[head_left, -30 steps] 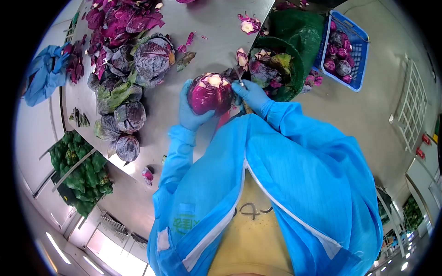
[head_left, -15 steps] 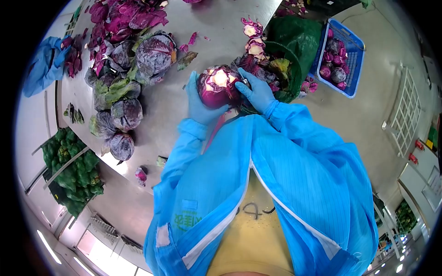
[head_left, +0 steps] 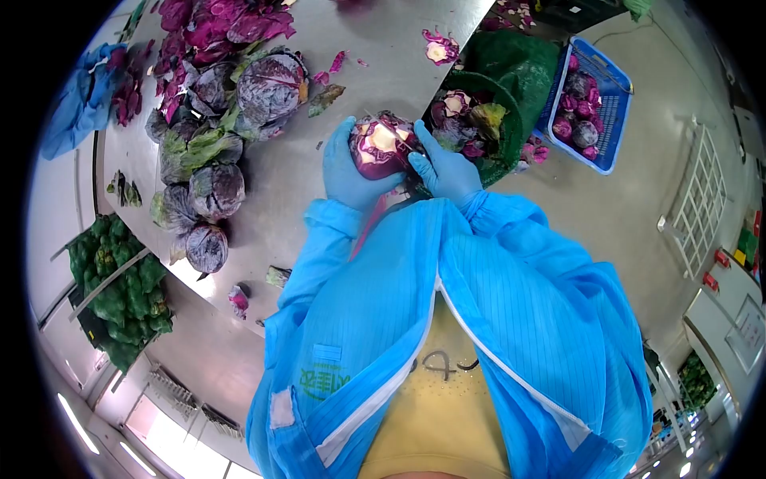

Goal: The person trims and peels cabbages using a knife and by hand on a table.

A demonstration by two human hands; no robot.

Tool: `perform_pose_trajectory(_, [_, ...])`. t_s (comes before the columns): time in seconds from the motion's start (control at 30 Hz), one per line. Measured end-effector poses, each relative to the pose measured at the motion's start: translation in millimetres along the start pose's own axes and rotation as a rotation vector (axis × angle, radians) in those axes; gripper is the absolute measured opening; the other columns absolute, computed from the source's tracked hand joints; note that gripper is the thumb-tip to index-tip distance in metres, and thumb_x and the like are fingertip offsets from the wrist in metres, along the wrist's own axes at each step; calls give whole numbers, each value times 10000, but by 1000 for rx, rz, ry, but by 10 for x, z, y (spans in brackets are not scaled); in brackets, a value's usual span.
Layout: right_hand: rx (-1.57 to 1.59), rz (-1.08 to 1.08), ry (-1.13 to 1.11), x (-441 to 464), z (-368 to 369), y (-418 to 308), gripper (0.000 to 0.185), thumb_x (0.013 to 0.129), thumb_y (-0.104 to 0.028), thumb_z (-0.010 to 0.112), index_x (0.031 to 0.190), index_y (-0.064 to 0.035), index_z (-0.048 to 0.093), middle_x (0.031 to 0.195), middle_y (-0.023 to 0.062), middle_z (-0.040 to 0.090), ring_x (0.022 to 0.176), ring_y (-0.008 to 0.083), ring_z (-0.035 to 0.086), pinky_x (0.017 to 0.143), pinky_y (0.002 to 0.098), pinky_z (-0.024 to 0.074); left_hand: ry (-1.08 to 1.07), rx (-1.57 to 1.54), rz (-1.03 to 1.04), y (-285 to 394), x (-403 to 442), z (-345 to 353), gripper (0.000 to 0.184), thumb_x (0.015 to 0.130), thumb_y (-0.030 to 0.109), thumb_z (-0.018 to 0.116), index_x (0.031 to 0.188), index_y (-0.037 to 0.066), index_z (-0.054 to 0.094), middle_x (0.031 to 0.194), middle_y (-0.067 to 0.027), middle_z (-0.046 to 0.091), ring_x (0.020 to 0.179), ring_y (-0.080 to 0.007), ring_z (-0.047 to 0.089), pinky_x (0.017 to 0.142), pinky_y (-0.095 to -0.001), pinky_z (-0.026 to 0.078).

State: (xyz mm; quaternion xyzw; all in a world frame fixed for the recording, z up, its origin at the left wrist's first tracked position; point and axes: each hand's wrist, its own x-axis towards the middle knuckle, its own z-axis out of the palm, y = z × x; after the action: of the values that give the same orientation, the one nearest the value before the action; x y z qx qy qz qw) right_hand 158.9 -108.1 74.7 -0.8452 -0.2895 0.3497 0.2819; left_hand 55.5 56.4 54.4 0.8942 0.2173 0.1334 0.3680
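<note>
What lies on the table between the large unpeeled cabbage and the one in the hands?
In the head view, a torn leaf, purple shreds and a dark speck lie between the large cabbage and held cabbage.

A purple cabbage (head_left: 373, 163) is held pale cut-end up.
</note>
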Motion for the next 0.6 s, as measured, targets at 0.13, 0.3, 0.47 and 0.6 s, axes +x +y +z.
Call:
perform_pose_trajectory(0.13, [-62, 84, -17, 16, 6, -25, 622, 913, -501, 380, 1409, -147, 256, 911, 196, 640, 776, 371, 620, 664, 464, 478, 32, -53, -41, 24, -27, 59, 1046, 420, 382, 854, 1266, -14, 385, 1186, -192, 493, 1072, -330, 510, 925, -403, 414])
perform_pose_trajectory(0.3, [228, 124, 200, 153, -6, 104, 507, 908, -513, 387, 1315, -216, 446, 981, 197, 630, 897, 375, 599, 753, 448, 474, 66, 67, -37, 59, -50, 107, 1060, 440, 387, 863, 1281, -25, 366, 1205, -188, 477, 1083, -314, 507, 941, -392, 410])
perform_pose_trajectory(0.47, [389, 83, 313, 392, -13, 525, 549, 881, -559, 419, 1277, -184, 482, 1016, 188, 628, 962, 348, 596, 816, 410, 463, 135, -295, -83, -115, -132, 153, 969, 466, 296, 876, 1240, -12, 380, 1169, -156, 485, 1072, -283, 518, 906, -362, 440])
perform_pose_trajectory(0.6, [204, -9, 322, 255, 4, -23, 615, 801, -590, 516, 1187, -111, 525, 974, 153, 643, 876, 327, 627, 748, 414, 482, 145, -256, -116, -119, -131, 128, 990, 464, 309, 869, 1256, -4, 363, 1165, -161, 477, 1062, -285, 523, 910, -365, 440])
